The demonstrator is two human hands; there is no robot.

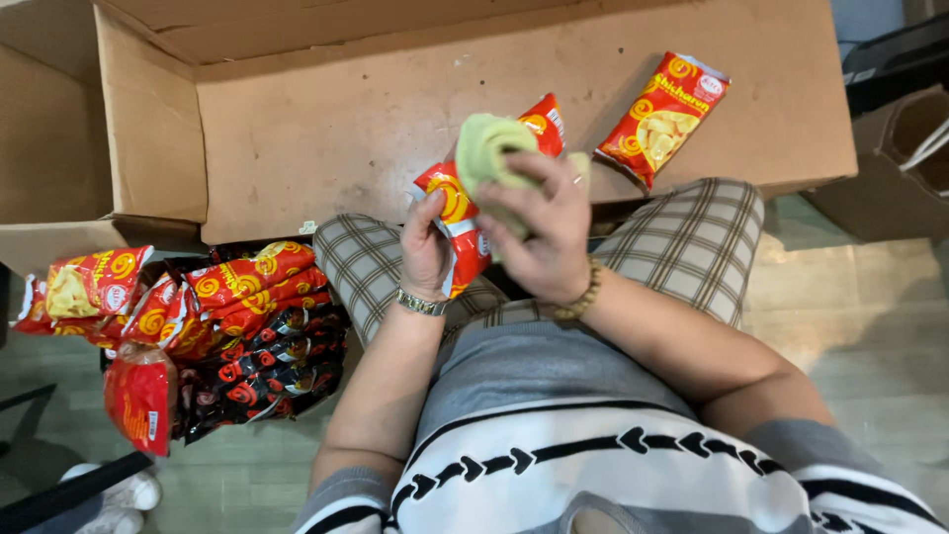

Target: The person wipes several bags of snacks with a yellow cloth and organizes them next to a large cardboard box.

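My left hand grips a red and orange snack packet by its lower edge, holding it above my lap. My right hand presses a pale green cloth against the packet's front. A second packet of the same kind lies on the flattened cardboard to the right of my hands. I sit with my knees in checked trousers beneath both hands.
A heap of red and black snack packets lies on the floor at my left. An open cardboard box stands at the far left. A dark object and another box sit at the right edge. A shoe shows bottom left.
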